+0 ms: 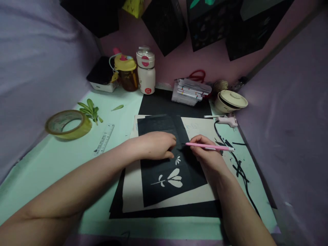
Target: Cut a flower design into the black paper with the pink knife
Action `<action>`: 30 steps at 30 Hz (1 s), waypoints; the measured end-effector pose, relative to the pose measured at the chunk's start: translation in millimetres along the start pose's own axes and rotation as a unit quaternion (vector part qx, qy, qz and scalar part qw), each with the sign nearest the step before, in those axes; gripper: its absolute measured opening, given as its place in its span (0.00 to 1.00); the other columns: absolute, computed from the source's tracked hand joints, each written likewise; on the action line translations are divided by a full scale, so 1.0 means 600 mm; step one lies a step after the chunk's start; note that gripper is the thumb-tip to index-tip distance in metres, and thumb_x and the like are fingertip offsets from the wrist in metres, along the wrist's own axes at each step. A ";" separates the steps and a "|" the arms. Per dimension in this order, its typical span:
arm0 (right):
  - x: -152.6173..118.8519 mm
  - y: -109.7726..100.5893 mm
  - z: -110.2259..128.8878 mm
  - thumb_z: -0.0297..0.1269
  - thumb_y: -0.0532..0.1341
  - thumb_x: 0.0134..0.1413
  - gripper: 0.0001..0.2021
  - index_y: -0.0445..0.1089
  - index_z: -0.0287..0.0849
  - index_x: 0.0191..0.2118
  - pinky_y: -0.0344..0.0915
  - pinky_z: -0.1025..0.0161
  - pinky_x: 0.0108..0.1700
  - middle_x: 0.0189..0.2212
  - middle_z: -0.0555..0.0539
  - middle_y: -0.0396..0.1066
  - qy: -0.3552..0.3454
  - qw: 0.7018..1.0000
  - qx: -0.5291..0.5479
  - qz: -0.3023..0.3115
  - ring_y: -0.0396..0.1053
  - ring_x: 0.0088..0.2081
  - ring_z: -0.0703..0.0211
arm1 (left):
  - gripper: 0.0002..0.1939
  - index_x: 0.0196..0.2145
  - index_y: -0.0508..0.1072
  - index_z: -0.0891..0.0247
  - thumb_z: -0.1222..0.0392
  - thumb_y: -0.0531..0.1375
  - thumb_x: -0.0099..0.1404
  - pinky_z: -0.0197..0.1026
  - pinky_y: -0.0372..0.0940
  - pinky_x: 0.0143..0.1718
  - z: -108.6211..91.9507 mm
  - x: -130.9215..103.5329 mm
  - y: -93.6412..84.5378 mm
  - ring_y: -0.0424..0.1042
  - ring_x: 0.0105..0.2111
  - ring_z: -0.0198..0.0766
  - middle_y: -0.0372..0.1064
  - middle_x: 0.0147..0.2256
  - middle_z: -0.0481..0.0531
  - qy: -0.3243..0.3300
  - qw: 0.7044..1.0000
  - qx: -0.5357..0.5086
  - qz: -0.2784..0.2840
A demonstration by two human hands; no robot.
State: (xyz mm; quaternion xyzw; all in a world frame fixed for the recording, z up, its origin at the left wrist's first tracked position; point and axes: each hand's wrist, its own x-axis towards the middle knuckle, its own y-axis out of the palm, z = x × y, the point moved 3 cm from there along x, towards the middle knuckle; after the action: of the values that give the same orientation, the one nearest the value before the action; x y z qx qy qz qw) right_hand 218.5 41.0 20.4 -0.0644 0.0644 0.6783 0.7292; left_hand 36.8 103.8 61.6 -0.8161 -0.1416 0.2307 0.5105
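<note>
On black rectangular paper [159,167] with white flower shape [176,183], left hand [156,145] rested, fingers loosely parted; right hand [208,157] pinched slim pink pen-like tool [205,146].

Left hand [159,145] hides part of black sheet [159,169]. Left forearm [77,181], right forearm [238,200] cut off by picture's edges. Dark box-like shapes [165,27] cut off at top. Ruler [104,139]: print too small to read.

A pink pen [205,146] points across flat black paper [153,167] bearing white flowers [176,183].
</note>
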 end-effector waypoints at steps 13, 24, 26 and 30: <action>0.001 0.000 -0.010 0.36 0.72 0.44 0.12 0.74 0.42 0.37 0.62 0.72 0.22 0.25 0.50 0.73 0.136 0.982 0.107 0.075 0.68 0.23 0.67 | 0.48 0.67 0.49 0.56 0.41 0.65 0.56 0.66 0.39 0.63 0.011 0.025 0.043 0.34 0.68 0.55 0.33 0.69 0.59 -0.055 0.996 0.032 0.065; -0.013 0.017 -0.008 0.36 0.67 0.50 0.05 0.74 0.43 0.33 0.60 0.68 0.28 0.29 0.49 0.73 0.015 0.994 -0.075 0.079 0.66 0.28 0.63 | 0.45 0.65 0.55 0.56 0.42 0.66 0.55 0.64 0.30 0.65 0.035 0.026 0.038 0.32 0.69 0.52 0.36 0.69 0.55 0.023 0.997 -0.051 0.047; -0.013 0.018 -0.006 0.35 0.66 0.50 0.04 0.72 0.44 0.33 0.60 0.68 0.28 0.29 0.51 0.72 -0.009 0.992 -0.101 0.078 0.65 0.29 0.63 | 0.44 0.64 0.56 0.56 0.43 0.67 0.54 0.64 0.30 0.65 0.035 0.027 0.039 0.32 0.69 0.51 0.37 0.69 0.55 0.030 0.997 -0.052 0.040; -0.008 0.019 -0.002 0.34 0.66 0.50 0.03 0.71 0.45 0.32 0.62 0.68 0.30 0.28 0.51 0.73 -0.035 0.988 -0.133 0.074 0.67 0.29 0.62 | 0.44 0.64 0.56 0.56 0.43 0.67 0.54 0.62 0.27 0.65 0.039 0.032 0.043 0.32 0.69 0.50 0.38 0.69 0.55 0.059 0.995 -0.066 0.037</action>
State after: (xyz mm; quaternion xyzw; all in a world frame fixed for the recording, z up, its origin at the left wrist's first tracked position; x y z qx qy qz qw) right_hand 207.1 36.8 19.8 -0.1320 -0.0476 0.7347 0.6637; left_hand 40.7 119.7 25.4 -0.8649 -0.0958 0.1914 0.4540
